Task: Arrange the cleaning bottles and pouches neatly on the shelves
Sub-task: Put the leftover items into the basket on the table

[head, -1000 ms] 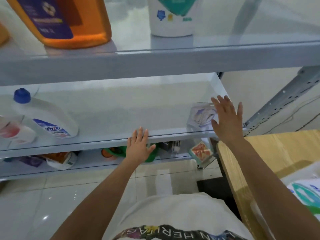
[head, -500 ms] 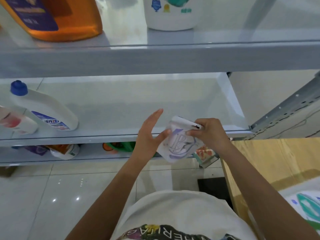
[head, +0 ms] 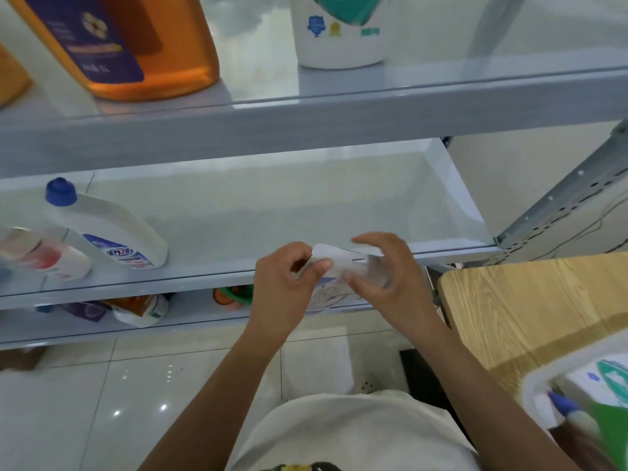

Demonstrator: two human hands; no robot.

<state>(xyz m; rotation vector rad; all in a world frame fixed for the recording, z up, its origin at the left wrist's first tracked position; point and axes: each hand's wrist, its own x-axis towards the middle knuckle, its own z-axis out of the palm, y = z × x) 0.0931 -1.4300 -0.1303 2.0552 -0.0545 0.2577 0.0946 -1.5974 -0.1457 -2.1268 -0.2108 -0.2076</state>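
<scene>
The pouch, white with purple print, is held in the air by 2 hands just in front of the front rim of the middle shelf, right of the shelf's centre and not resting on it. The left hand has its grip clamped on the pouch's upper left edge, thumb and fingers pinched together on the film. The right hand has its grip closed on the pouch's right side: the thumb lies on the front face and the fingers arch over the top; this hand is blurred, so finer finger contact cannot be told. On the left part of the middle shelf stands 1 white bottle with a blue cap, and just beside it at the far left is a red-and-white bottle. The upper shelf carries an orange bottle and, well apart to its right, a white container. The lower shelf holds further packs, partly hidden. A wooden worktop stands at the right, with blurred packages on its near corner.
</scene>
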